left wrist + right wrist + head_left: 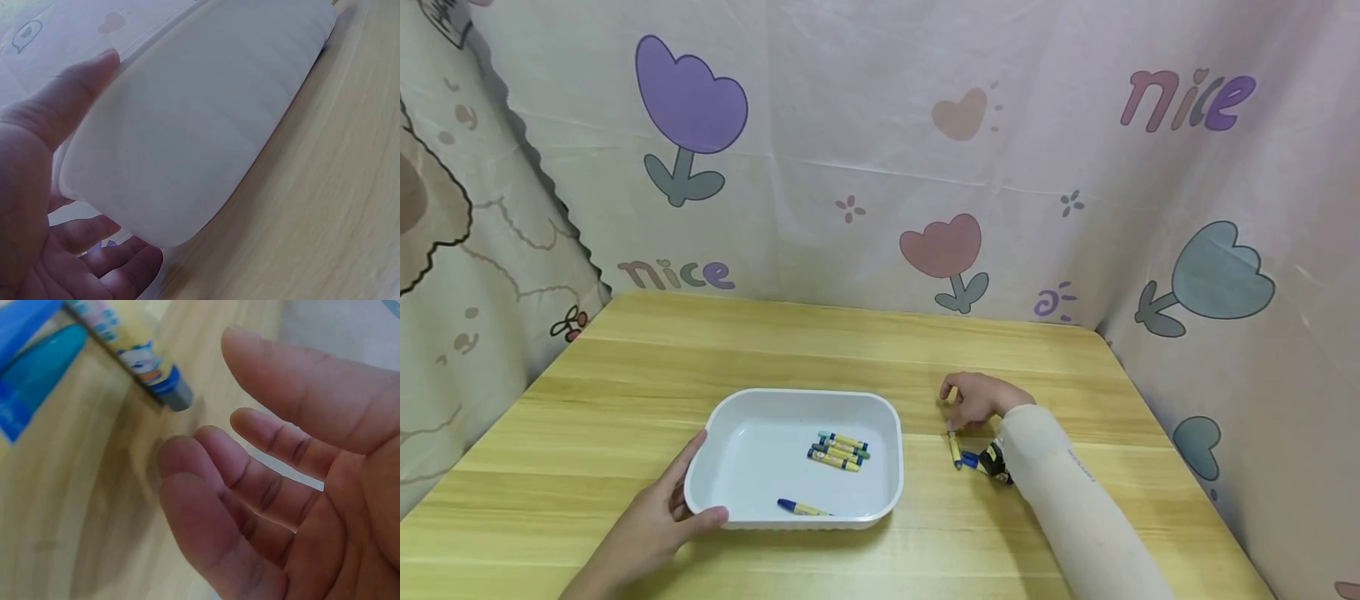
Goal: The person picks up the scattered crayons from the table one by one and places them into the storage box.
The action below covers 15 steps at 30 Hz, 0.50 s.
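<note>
My left hand (pixel 658 504) grips the left end of a white plastic tray (pixel 790 400). The thumb lies over the front rim, and in the left wrist view the other fingers bend about the tray's corner. Several yellow-wrapped crayons (pixel 838 451) lie together in the tray, and a blue-tipped crayon (pixel 803 507) lies by its front wall. Right of the tray, my right hand (pixel 979 398) hovers low over the table beside a yellow-wrapped crayon (pixel 955 450). In the right wrist view its fingers are loosely bent, with nothing between them and the thumb; that crayon's blue band (pixel 169 384) is close by.
Beside the right sleeve (pixel 1067 483) lie a blue-tipped crayon (pixel 973 462) and a dark object (pixel 994 462), partly covered by the sleeve. A teal tip (pixel 53 359) shows in the right wrist view. Patterned curtains (pixel 820 100) border the wooden table (pixel 820 350).
</note>
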Motion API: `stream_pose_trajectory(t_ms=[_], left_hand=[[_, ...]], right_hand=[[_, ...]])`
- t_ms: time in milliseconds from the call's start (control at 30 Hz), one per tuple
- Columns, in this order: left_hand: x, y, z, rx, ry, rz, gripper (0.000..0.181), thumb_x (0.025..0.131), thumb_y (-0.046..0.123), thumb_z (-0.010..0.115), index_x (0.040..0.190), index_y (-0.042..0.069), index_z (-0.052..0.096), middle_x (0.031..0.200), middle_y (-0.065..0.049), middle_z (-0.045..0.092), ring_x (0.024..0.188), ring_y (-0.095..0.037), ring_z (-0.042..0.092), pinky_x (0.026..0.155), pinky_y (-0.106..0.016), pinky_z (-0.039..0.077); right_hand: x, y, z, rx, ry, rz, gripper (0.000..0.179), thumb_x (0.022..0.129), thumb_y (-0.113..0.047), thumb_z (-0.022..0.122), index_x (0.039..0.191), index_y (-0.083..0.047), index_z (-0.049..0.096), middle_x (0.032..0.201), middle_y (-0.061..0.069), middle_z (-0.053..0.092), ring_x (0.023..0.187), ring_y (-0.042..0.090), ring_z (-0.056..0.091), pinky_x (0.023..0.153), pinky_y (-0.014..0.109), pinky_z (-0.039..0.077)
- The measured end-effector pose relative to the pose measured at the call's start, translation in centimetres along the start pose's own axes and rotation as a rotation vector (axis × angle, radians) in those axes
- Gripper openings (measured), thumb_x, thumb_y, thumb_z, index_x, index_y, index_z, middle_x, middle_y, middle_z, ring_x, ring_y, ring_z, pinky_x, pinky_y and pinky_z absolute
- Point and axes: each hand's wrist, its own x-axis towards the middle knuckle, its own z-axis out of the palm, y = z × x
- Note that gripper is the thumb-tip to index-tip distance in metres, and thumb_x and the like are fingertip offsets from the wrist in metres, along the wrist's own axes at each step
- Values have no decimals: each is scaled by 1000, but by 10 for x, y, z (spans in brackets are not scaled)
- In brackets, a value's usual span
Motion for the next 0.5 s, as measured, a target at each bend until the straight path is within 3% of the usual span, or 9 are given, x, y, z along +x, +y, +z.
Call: stream_pose_trajectory(t_ms=[100,233,400,500], left_hand=[[0,0,0,-2,0,-2,99,81,10,79,156,9,14,147,-35,29,116,-20,54,83,-14,48],[0,1,-1,10,-14,-28,99,83,13,78,157,10,12,149,-34,27,118,-28,52,82,-13,47],[-1,1,-2,24,-33,-78,98,85,19,76,157,13,10,150,-33,25,119,-35,50,82,-13,47],[0,1,-2,31,-21,-62,99,84,19,78,157,13,11,150,-33,27,119,-34,50,83,-12,46]], right_hand=[[1,4,2,3,-10,4,41,79,-2,77,115,-6,56,76,6,54,59,14,48,53,25,45],[2,7,7,2,-15,-5,39,78,1,77,112,-5,58,70,3,51,57,13,43,52,23,38],[1,9,11,-6,-7,-22,32,77,2,78,103,-7,61,70,3,52,58,14,44,52,23,37],[0,9,9,-13,-10,-45,26,78,4,76,97,-7,61,71,4,53,60,14,45,52,23,37]])
